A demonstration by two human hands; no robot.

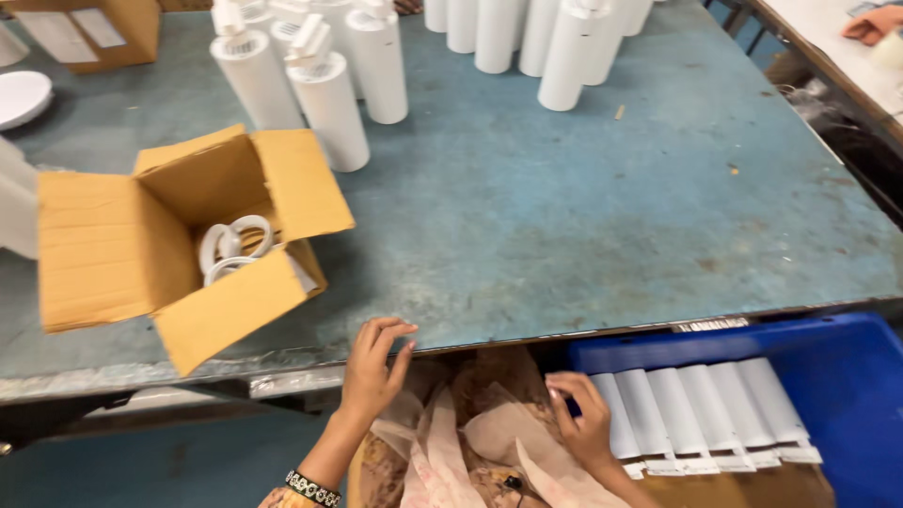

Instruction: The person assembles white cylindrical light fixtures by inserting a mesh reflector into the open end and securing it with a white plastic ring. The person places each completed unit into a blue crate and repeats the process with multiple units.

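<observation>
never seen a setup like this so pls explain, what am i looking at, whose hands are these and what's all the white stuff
There is one picture, taken by a camera worn on a person's head and looking down, so the two bare hands at the bottom are that person's own. No machine is involved.

The left hand, with a beaded bracelet on its wrist, rests on the front edge of the worn blue-green table and holds nothing. The right hand is below the table edge, touching the leftmost of a row of white cylinders lying in a blue crate.

On the table stand more white cylinders upright, and an open cardboard box holds white rings. Another person's hand shows at the top right.
</observation>
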